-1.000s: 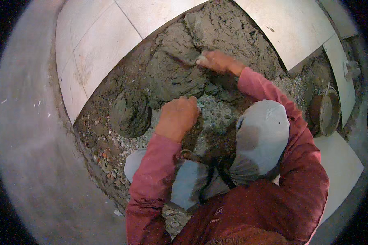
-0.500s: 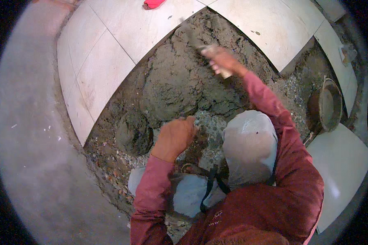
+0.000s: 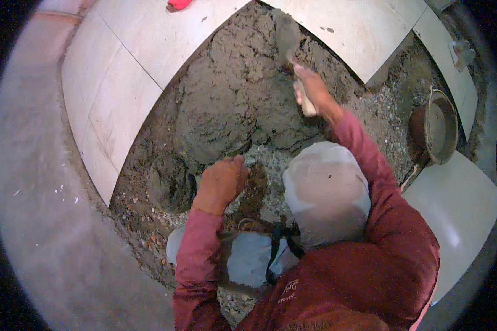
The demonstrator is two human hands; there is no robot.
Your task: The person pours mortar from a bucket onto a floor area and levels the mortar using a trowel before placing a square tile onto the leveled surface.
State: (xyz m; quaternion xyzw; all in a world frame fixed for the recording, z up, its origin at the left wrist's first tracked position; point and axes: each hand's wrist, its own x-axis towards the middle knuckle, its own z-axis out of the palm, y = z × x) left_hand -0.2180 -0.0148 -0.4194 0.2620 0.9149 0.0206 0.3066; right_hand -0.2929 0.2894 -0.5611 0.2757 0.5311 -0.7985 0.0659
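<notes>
My right hand (image 3: pixel 313 91) is wrapped round the pale handle of a trowel (image 3: pixel 286 38). Its grey blade lies on the far part of a wet mortar bed (image 3: pixel 221 94), close to the corner between the laid tiles. Closer to me, my left hand (image 3: pixel 221 182) hovers by the near edge of the mortar with its fingers curled; whatever they may hold is hidden. A smaller mortar lump (image 3: pixel 170 182) sits just left of that hand, with a dark curved edge between them.
Large pale tiles (image 3: pixel 132 60) border the mortar on the left, and more tiles (image 3: pixel 353 33) on the right. A round pan (image 3: pixel 442 128) stands at right beside a loose tile (image 3: pixel 453 209). Gravelly ground surrounds my knees. Something red (image 3: pixel 178 5) lies at the far edge.
The trowel blade has swung right across the far mortar, and its handle now points more directly toward me. My left hand stays curled near the same spot. The whole view has shifted slightly.
</notes>
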